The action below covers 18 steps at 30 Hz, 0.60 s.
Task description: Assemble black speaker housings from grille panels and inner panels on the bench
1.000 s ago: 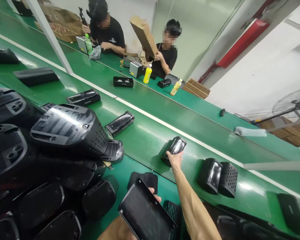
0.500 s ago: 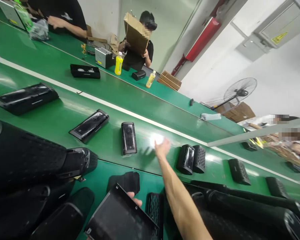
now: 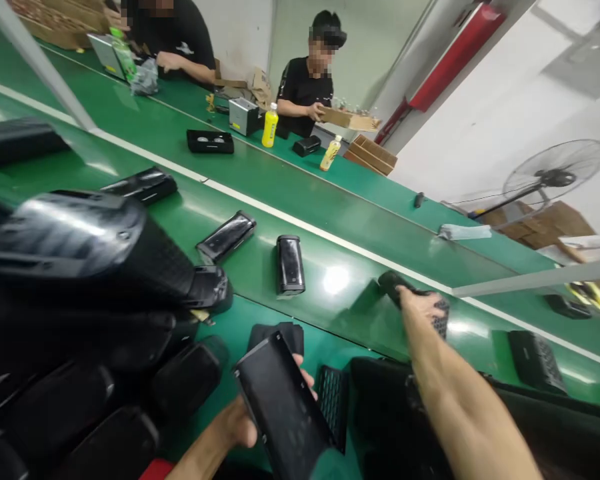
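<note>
My left hand (image 3: 243, 423) holds a flat black plastic housing panel (image 3: 285, 407), thumb on one side and fingertips on the other. Over the green belt, my right hand (image 3: 421, 305) is closed on a black speaker housing (image 3: 393, 285), tilted. A perforated black grille part (image 3: 441, 320) shows at its fingers; whether it is held too, I cannot tell. Left of this hand, a glossy black housing (image 3: 291, 265) and another slanted one (image 3: 227, 237) lie on the belt. Near my left hand are a slotted black part (image 3: 333, 403) and a dark piece (image 3: 290, 339) partly behind the panel.
Dark housings (image 3: 105, 260) are piled at left, with more black parts (image 3: 480, 413) at right. A metal post (image 3: 45, 67) and a white rail (image 3: 540, 277) cross the view. Across the belt are two people, bottles (image 3: 270, 127) and a silver box (image 3: 243, 117).
My right hand has moved right from over the belt and taken hold of the speaker housing, which is now tilted. The view has shifted left. The person opposite has lowered a cardboard tray.
</note>
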Each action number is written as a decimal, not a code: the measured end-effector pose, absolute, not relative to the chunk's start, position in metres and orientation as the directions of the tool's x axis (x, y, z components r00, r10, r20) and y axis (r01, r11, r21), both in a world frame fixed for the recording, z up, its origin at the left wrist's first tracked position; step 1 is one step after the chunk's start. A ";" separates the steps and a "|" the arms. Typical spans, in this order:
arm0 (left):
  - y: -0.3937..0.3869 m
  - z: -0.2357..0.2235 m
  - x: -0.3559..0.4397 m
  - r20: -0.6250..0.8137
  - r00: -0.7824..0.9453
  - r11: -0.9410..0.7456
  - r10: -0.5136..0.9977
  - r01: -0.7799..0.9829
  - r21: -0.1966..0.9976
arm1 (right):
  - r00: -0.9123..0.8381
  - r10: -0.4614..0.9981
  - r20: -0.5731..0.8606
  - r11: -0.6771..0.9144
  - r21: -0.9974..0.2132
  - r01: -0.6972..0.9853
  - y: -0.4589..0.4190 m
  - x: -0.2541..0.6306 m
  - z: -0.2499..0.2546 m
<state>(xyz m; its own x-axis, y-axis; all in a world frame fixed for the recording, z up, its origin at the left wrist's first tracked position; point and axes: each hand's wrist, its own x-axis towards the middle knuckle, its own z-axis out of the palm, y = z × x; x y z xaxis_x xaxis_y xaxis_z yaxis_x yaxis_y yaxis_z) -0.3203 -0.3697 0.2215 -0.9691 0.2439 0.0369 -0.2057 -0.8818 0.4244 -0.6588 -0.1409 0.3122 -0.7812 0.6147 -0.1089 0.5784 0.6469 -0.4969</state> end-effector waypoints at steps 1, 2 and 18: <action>-0.371 0.230 -0.317 0.077 -0.970 -0.888 0.229 -0.176 0.425 | -0.777 0.621 -0.104 0.633 -0.518 0.575 -0.139 -0.658 0.322; -0.372 0.238 -0.314 0.113 -0.967 -0.893 0.229 -0.162 0.420 | -0.794 0.601 -0.090 0.640 -0.541 0.545 -0.138 -0.656 0.333; -0.384 0.256 -0.251 -0.006 -0.990 -0.967 0.143 -0.141 0.212 | -0.806 -0.591 -0.019 0.781 -0.262 -0.567 -0.147 -0.292 0.261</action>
